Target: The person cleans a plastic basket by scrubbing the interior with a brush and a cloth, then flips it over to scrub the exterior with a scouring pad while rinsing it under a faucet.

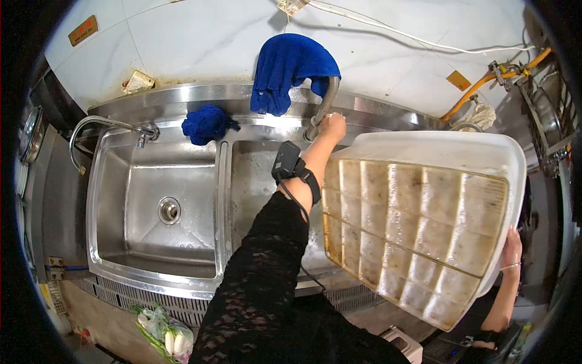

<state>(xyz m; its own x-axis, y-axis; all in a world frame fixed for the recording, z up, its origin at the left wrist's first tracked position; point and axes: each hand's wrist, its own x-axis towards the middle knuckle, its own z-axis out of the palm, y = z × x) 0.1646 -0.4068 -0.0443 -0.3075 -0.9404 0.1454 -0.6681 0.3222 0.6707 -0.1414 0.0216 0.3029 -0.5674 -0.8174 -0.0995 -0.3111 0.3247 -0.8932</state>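
Note:
My left hand reaches across the right basin and is closed at the base of the tap; the fingers' far side is hidden. Over that tap's neck hangs a blue towel. A large white plastic tub stands tilted over the right side of the sink, its gridded, brown-stained face wet and turned toward me. At the tub's right edge, my right hand grips the rim, with some fingers hidden behind it.
The left steel basin has a round drain and a second curved tap. A crumpled blue cloth lies on the back ledge. Bagged vegetables sit below the front edge. An orange hose runs along the wall.

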